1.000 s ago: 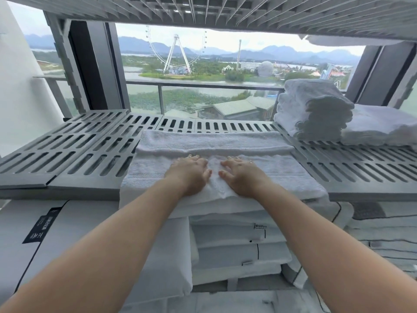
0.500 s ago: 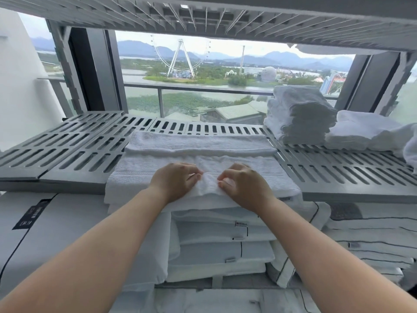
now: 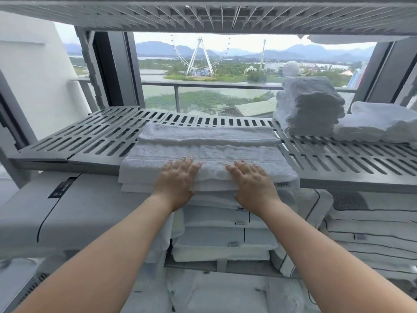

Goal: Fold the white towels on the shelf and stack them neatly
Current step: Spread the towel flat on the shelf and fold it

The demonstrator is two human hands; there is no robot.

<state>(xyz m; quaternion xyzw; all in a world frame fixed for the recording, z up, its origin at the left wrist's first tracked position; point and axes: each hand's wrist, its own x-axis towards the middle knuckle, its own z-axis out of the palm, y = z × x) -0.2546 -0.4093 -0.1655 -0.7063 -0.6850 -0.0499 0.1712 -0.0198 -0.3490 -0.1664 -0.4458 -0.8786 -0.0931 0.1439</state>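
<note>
A wide window [image 3: 225,71] fills the back of the room, giving flat grey daylight. Beyond it, a balcony railing [image 3: 203,85] crosses low. Above the railing stands a Ferris wheel [image 3: 199,57] by water, with hazy mountains [image 3: 304,50] behind. Left of the window rises a dark frame post [image 3: 112,68], then a white wall [image 3: 33,82].

A long white terry towel [image 3: 207,152] lies flat across the grey slotted plastic shelf [image 3: 338,159], partly folded, its near edge overhanging the front. At the shelf's far right stands a tall stack of folded white towels [image 3: 310,107], a lower white pile [image 3: 381,125] just beside it.
</note>
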